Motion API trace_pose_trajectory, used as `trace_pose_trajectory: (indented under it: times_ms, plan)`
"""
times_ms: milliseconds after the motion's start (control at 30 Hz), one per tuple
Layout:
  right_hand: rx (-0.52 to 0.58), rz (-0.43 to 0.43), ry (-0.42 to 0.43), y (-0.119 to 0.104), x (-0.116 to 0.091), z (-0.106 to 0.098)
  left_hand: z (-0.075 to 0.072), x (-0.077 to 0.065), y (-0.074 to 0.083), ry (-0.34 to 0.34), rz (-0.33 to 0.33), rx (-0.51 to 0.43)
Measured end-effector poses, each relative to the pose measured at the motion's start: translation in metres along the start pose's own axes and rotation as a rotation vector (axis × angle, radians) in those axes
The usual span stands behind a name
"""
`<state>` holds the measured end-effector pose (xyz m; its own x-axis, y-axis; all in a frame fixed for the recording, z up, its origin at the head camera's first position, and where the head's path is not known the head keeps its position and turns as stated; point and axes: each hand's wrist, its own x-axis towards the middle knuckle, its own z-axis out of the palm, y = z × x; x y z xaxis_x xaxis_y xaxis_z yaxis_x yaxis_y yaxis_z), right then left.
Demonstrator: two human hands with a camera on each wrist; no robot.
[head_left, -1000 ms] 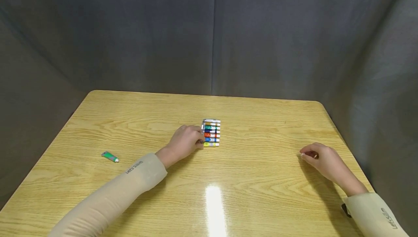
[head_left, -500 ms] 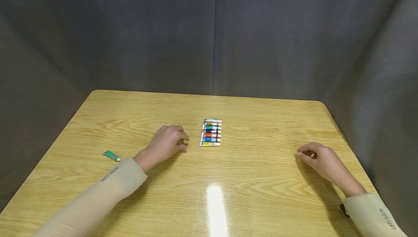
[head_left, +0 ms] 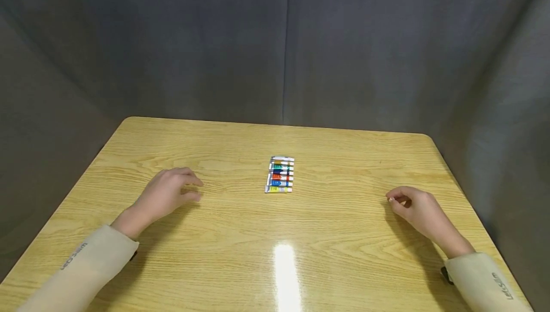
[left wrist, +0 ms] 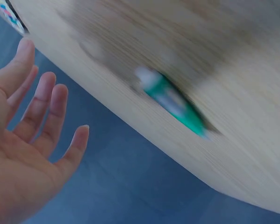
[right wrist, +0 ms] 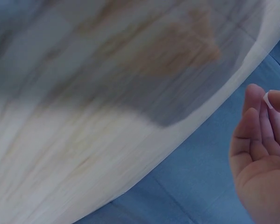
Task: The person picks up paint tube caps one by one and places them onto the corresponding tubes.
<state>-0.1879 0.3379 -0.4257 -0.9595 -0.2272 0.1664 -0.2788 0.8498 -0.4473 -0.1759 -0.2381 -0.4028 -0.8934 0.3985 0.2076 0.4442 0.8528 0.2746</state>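
Observation:
My left hand (head_left: pixel 161 195) hovers over the left part of the table with its fingers loosely spread, holding nothing. In the left wrist view a green paint tube (left wrist: pixel 173 102) with a pale cap lies on the wood, apart from the fingers; the head view has it hidden behind the left hand or arm. Several paint tubes (head_left: pixel 281 177) lie in a tight row mid-table, one above another, white caps to the right. They run from white at the far end to yellow nearest me. Over the table's right side, my right hand (head_left: pixel 421 209) hangs loosely curled, thumb by the index finger, nothing visibly held.
The wooden table (head_left: pixel 335 235) has rounded far corners and a bright light reflection near its front. Dark grey curtains (head_left: pixel 206 49) stand behind it and along both sides.
My left hand has let go of the tube row and drawn back left, its fingers spreading; it now covers the lone green tube in the head view. The right hand stays nearly still.

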Motion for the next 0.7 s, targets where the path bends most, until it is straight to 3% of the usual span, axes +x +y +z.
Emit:
trace_pose_trajectory:
  times_ms: [300,700]
  plan:
    - [0.017,-0.103,0.089,-0.002,0.0,0.005,-0.021,-0.035,-0.035,-0.064,-0.102,0.01]
    - [0.033,-0.161,0.114,-0.006,0.004,0.01,-0.02,-0.061,-0.063,-0.098,-0.058,0.035]
